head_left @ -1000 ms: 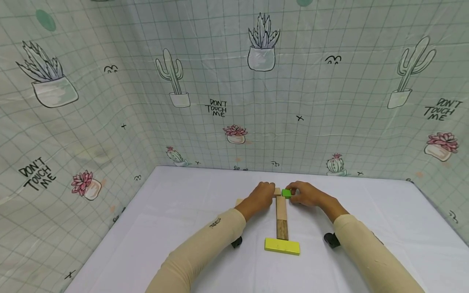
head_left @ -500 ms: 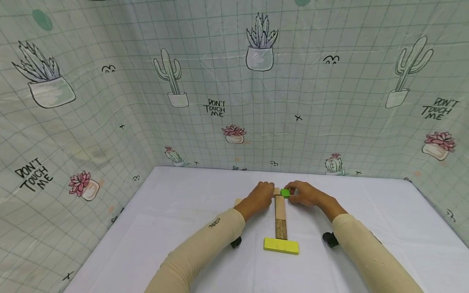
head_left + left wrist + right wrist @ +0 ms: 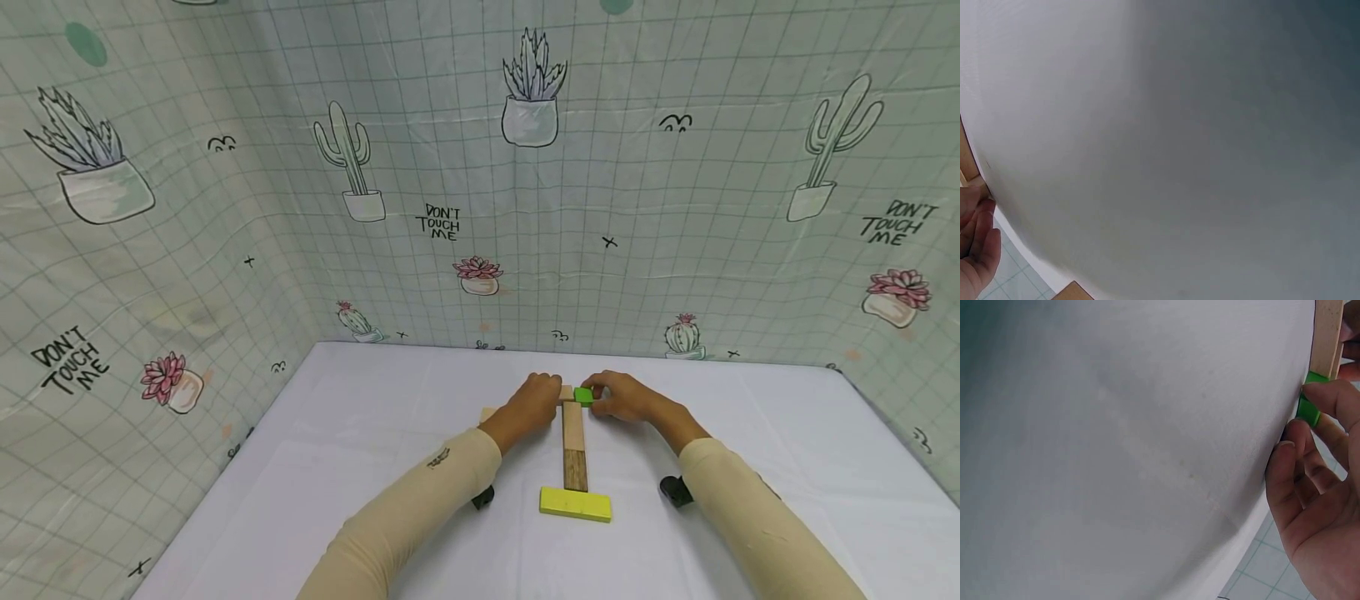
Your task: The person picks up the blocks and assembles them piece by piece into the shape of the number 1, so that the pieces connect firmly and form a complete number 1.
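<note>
In the head view a row of blocks lies on the white table. My left hand (image 3: 534, 402) pinches a small pale wooden block (image 3: 566, 392) at the far end. Beside it, my right hand (image 3: 624, 397) holds a green block (image 3: 582, 397) between thumb and fingers, also seen as a green block (image 3: 1310, 406) in the right wrist view. Toward me from these two runs a pale wooden block (image 3: 573, 427), then a darker, grained wooden block (image 3: 575, 471). A yellow block (image 3: 575, 504) lies crosswise at the near end. My left fingers partly hide the small pale block.
Another pale wooden block (image 3: 487, 412) shows partly behind the left forearm; a wooden corner (image 3: 1074, 292) appears in the left wrist view. Black devices (image 3: 677, 492) sit under both sleeves. A patterned cloth (image 3: 600, 183) hangs behind the table (image 3: 390, 400).
The head view has shifted very slightly. Both hands and the blocks keep practically the same places.
</note>
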Available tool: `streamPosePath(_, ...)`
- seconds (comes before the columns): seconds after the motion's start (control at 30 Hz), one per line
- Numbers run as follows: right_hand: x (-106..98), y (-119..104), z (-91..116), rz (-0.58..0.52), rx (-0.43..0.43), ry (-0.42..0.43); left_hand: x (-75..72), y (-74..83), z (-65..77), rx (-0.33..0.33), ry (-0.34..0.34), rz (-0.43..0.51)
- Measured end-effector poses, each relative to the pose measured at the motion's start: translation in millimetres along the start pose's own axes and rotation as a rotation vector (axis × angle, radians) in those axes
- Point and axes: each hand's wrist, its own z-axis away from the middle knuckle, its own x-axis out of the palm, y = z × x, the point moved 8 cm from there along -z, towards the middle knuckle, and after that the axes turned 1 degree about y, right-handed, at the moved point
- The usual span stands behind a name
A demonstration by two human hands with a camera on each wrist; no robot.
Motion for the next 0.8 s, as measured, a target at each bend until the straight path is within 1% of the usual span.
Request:
streamPosePath(0.27,0.6,-0.1,1.2,0.0,0.006,0.001,1.6,0.7,-1.0,-0.005,-0.01,-0.002)
streamPosePath(0.6,-0.6,1.5,1.1,-0.003,0.022,-0.005,0.3,1.8,-1.7,0.004,0.004,-0.012)
streamPosePath(0.8,-0.6,0.7,-0.2,-0.002,0.011,-0.003,-0.3,1.7,-2.2,0.01,0.016,-0.025)
